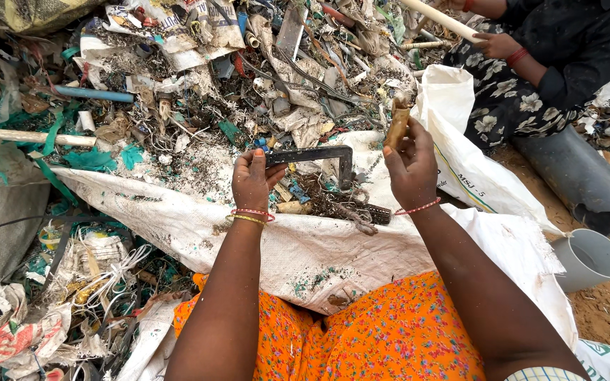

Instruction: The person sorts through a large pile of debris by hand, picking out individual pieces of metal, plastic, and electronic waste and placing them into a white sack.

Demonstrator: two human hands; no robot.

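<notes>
Here, counted and placed:
Hands: 2 of the person's own, each with wrist bands.
Left hand (250,180): fingers closed on 1 black bent metal bar (319,156), held over the sack.
Right hand (411,169): fingers pinching 1 brown tube piece (397,123), raised upright.
Surface: 1 white woven sack (305,247) spread across the lap, sandy ground beyond.
Heap: mixed scrap pile (199,77) behind.
Containers: 1 grey pipe end (587,259), open, nothing visible inside.
Others: 1 co-worker's hand (495,46) on a pale stick.

Your left hand (250,180) grips a black L-shaped bar (319,156), its long arm level. Your right hand (411,166) holds a brown tube (397,125) upright, above the white sack (305,250).
</notes>
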